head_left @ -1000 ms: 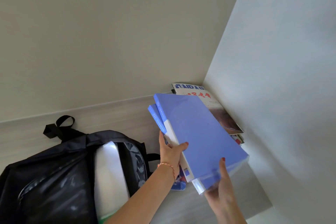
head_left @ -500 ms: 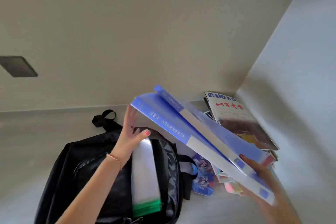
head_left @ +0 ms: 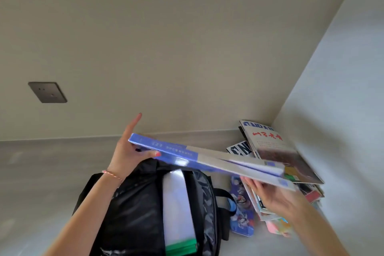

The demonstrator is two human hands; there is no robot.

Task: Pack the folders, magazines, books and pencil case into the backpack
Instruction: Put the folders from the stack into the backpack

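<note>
Two blue folders [head_left: 199, 157] are held together, nearly flat, above the open black backpack [head_left: 135, 214]. My left hand [head_left: 126, 151] grips their far left end, thumb underneath and index finger pointing up. My right hand [head_left: 272, 193] supports their near right end from below. A white folder with a green edge [head_left: 178, 210] stands inside the backpack's open mouth. A blue patterned pencil case [head_left: 242, 210] lies on the table right of the backpack. A stack of magazines and books [head_left: 276, 151] sits in the corner, partly hidden by the folders.
The grey table [head_left: 41, 183] meets a beige wall behind and a pale wall [head_left: 332, 110] on the right. A dark wall socket [head_left: 47, 92] sits on the back wall at the left. A backpack strap [head_left: 223, 195] loops toward the pencil case.
The blue folders swung from the right stack leftward and now lie flatter over the backpack. My left hand went from the backpack rim to the folders' left end.
</note>
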